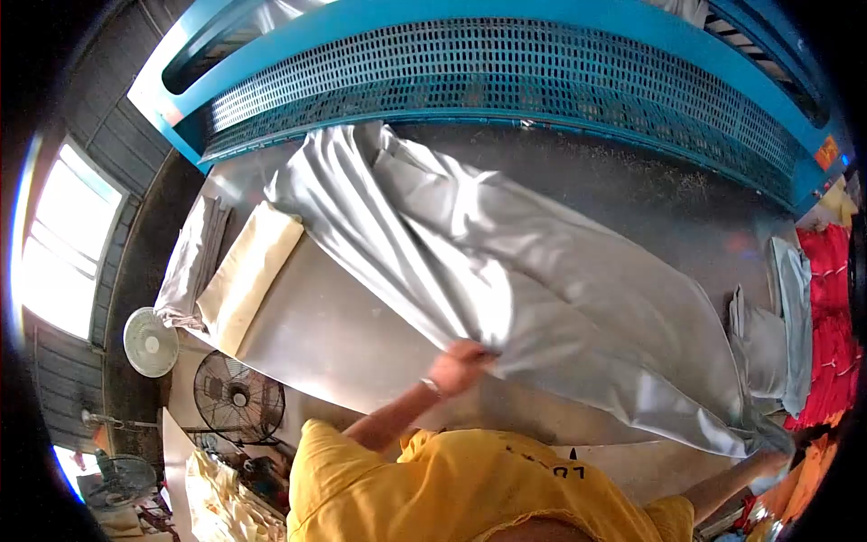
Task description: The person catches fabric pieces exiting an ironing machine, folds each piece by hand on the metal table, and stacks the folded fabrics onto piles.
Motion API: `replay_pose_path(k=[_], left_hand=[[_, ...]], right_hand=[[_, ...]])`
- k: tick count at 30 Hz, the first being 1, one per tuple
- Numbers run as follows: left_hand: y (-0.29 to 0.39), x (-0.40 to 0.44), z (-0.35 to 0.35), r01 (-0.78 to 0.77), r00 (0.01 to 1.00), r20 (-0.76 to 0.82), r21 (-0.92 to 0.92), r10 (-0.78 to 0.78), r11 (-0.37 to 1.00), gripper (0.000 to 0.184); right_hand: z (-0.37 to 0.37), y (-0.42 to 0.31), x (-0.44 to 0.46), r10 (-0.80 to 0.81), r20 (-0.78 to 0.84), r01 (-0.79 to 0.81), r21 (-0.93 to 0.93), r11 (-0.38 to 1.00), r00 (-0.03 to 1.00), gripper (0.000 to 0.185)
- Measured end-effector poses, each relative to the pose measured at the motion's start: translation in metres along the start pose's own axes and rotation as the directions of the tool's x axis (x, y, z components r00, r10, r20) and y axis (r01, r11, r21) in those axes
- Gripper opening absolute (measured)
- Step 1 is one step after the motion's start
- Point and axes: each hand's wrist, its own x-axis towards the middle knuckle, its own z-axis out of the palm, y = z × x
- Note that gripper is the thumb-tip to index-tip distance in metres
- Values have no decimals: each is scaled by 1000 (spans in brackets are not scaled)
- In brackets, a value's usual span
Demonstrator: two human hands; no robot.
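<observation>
A large sheet of shiny silver-grey fabric (560, 280) lies spread and rumpled across the metal table (316, 334), its far end reaching the blue perforated machine guard. My left hand (461, 366) is closed on the near edge of this fabric, around the middle of the table, with folds running away from it. Far out to the right, my right hand (769, 456) is at the fabric's right corner, partly covered by cloth and blurred, so its fingers cannot be made out.
The blue machine (497, 63) spans the table's far side. Folded cream cloth (248, 271) and grey cloth (194, 257) lie left. Folded grey pieces (759, 343) and red bundles (824, 325) are right. Fans (237, 393) stand beyond the left edge.
</observation>
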Motion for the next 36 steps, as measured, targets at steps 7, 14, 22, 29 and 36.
replay_pose_path(k=[7, 14, 22, 29, 36], left_hand=[[153, 88, 66, -411, 839, -9, -666, 544, 622, 56], [-65, 199, -115, -166, 622, -707, -539, -337, 826, 27], [-293, 55, -244, 713, 176, -846, -243, -503, 658, 80], [-154, 158, -224, -423, 684, -645, -732, -341, 534, 3], [65, 61, -60, -590, 791, 318, 172, 522, 789, 58]], right_hand=[[71, -139, -223, -688, 512, 738, 143, 659, 515, 36], [-17, -231, -427, -834, 551, 501, 711, 493, 40, 39], [-52, -66, -393, -707, 575, 811, 123, 572, 411, 34], [-35, -32, -342, -44, 734, 63, 1, 998, 678, 49], [-115, -99, -357, -38, 793, -709, 564, 424, 608, 32]])
